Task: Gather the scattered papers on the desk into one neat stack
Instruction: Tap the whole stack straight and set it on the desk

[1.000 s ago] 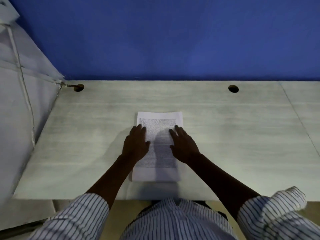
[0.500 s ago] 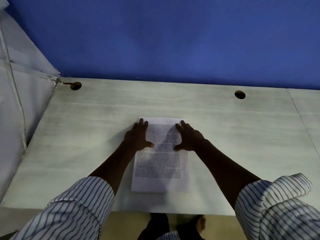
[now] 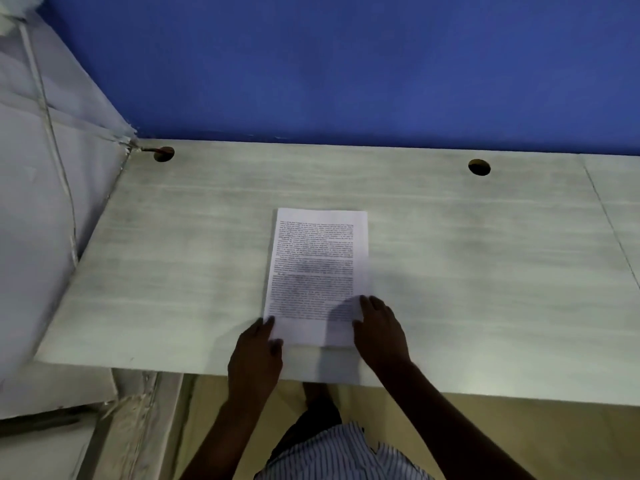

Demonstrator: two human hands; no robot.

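Neither hand grips anything. Your left hand [image 3: 256,351] lies flat against the near-left corner of the stack [image 3: 317,268], and your right hand [image 3: 381,336] rests flat on its near-right corner. The stack runs away from your fingertips across the desk [image 3: 166,271], with its far end unheld. Drag either palm back with weight on it and the top sheet may fan out. Push unevenly and the pile may twist.

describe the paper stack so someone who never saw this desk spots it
Find the pale wood-grain desk below the blue wall. Near the middle of its front half lies a white stack of papers, black print on top, with the left hand and right hand at its near corners. It alone is white and printed.
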